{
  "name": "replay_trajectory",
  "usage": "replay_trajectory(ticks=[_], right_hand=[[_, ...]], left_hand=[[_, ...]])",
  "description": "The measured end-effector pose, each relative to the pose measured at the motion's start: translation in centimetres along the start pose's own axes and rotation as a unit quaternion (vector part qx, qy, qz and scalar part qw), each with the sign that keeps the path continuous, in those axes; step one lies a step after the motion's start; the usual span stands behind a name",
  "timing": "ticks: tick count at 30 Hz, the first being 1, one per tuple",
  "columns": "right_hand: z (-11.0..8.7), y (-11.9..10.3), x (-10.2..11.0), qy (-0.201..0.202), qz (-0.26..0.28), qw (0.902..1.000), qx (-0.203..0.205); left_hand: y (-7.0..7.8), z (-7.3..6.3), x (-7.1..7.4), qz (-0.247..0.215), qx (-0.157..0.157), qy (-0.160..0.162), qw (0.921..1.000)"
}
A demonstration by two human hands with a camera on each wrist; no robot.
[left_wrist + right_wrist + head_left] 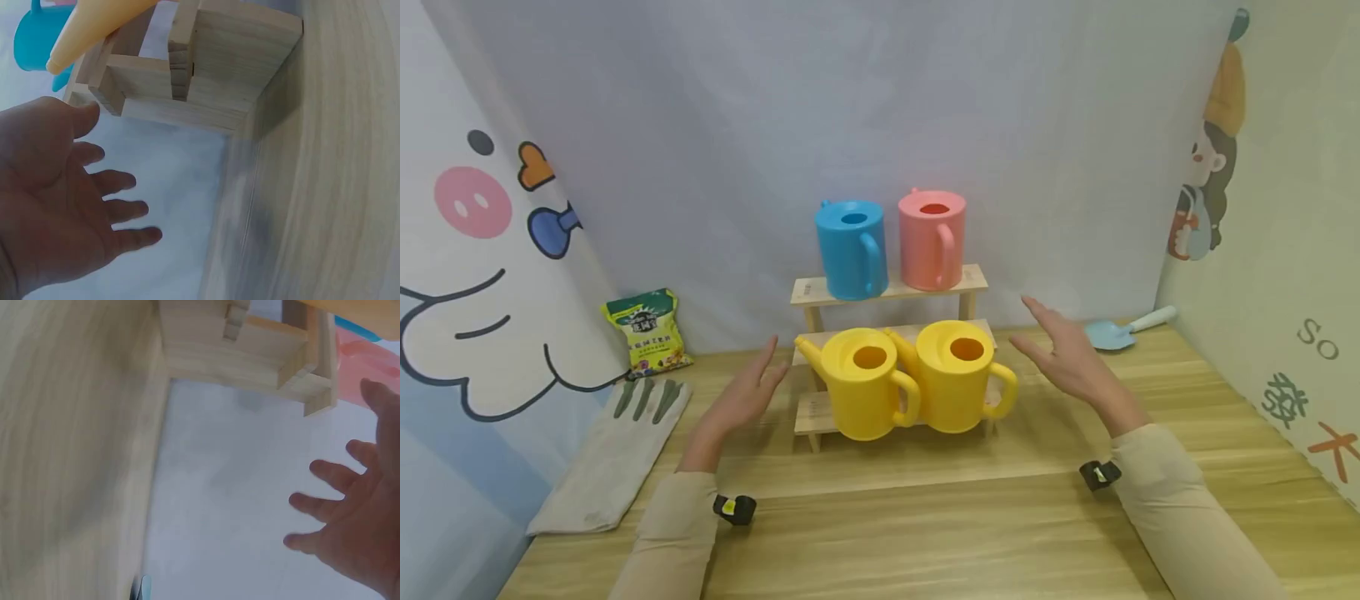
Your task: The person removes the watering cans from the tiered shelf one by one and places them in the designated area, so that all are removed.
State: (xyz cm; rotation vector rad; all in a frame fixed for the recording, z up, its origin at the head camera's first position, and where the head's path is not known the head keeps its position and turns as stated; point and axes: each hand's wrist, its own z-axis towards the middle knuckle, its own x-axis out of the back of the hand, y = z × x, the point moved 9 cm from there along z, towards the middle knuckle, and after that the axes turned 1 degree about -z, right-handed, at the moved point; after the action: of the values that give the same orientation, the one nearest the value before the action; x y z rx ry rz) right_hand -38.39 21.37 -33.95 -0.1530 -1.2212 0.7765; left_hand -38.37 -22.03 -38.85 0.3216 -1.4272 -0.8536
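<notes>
In the head view my left hand (pixel 747 398) is held out to the left of a stepped wooden rack (pixel 816 412), fingers spread and nothing in them. On the other side my right hand (pixel 1067 354) mirrors it, also holding nothing. Between the hands, on the rack's lower part, stand two yellow watering cans, the left one (pixel 853 392) with its spout toward my left hand and the right one (pixel 955 392) with its handle toward my right hand. A blue watering can (pixel 850 258) and a pink watering can (pixel 921 242) occupy the top step.
At the back left a green and yellow packet (pixel 651 337) leans by the wall, with a pale glove (pixel 617 467) lying in front of it. A light blue trowel (pixel 1108 335) lies at the back right of the wooden table (pixel 910 533). A pale curtain (pixel 737 167) hangs behind.
</notes>
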Motion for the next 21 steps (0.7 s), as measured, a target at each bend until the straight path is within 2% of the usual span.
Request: replay_trajectory(ticks=[2, 5, 10, 12, 15, 18, 21], right_hand=[[-0.2, -0.6, 0.4, 0.018, 0.051, 0.9985, 0.009], [-0.7, -1.5, 1.1, 0.056, 0.130, 0.9897, 0.019], [-1.6, -3.0, 1.6, 0.118, 0.251, 0.9591, 0.057], [-1.9, -3.3, 1.5, 0.131, 0.278, 0.9496, 0.065], [-2.5, -3.5, 1.4, 0.145, 0.296, 0.9419, 0.064], [-3.0, -3.6, 1.1, 0.150, 0.315, 0.9349, 0.065], [-3.4, -3.9, 0.7, 0.155, 0.340, 0.9234, 0.086]], left_hand=[[0.3, 0.0, 0.0, -0.035, -0.006, -0.003, 0.9994], [0.6, 0.0, -0.3, -0.098, -0.018, -0.014, 0.9950], [1.0, 0.1, -0.8, -0.172, -0.030, -0.023, 0.9843], [1.1, 0.2, -0.9, -0.190, -0.032, -0.025, 0.9810], [1.2, 0.2, -1.2, -0.218, -0.032, -0.032, 0.9749], [1.2, 0.2, -1.5, -0.254, -0.026, -0.040, 0.9662], [1.2, 0.4, -1.7, -0.287, -0.021, -0.043, 0.9568]])
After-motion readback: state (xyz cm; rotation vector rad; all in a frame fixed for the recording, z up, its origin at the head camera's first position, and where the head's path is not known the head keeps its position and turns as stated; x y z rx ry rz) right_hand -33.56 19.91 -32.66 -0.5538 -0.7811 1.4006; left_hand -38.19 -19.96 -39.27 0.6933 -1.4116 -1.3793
